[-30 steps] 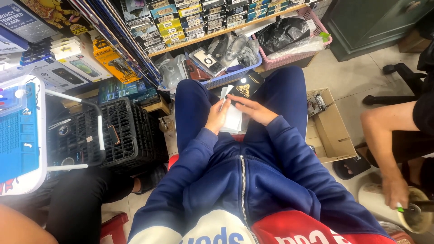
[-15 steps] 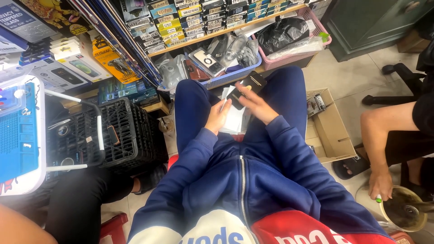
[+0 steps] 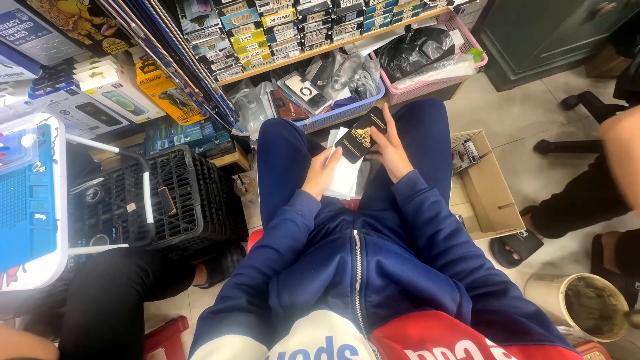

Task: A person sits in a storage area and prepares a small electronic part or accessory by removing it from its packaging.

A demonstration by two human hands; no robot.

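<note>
Just above the middle of the frame, over my lap, my right hand [image 3: 390, 152] is curled round the lower edge of a flat black packet [image 3: 361, 136] with a gold mark on it, thumb on its face and fingers spread behind, so the packet tilts up toward the top of the frame. My left hand [image 3: 321, 172] sits just to the left of it, fingers bent closed on a stack of white sheets [image 3: 345, 175] that lies under and beside the black packet; the packet's lower corner overlaps the white sheets. Both hands rest between my knees in blue trousers [image 3: 283, 153].

Above my hands in the frame, on the floor, stand a blue basket [image 3: 347, 110] full of small wrapped items and, to its right, a pink basket [image 3: 460, 53] with a black bag in it. An open cardboard box [image 3: 490, 193] lies to the right of my right knee. A black crate [image 3: 167, 200] is at the left, with a blue mat [image 3: 27, 200] at the far left edge. At the lower right stands a dirty bucket [image 3: 580, 307], and another person's leg and sandalled foot [image 3: 517, 245] lie nearby.
</note>
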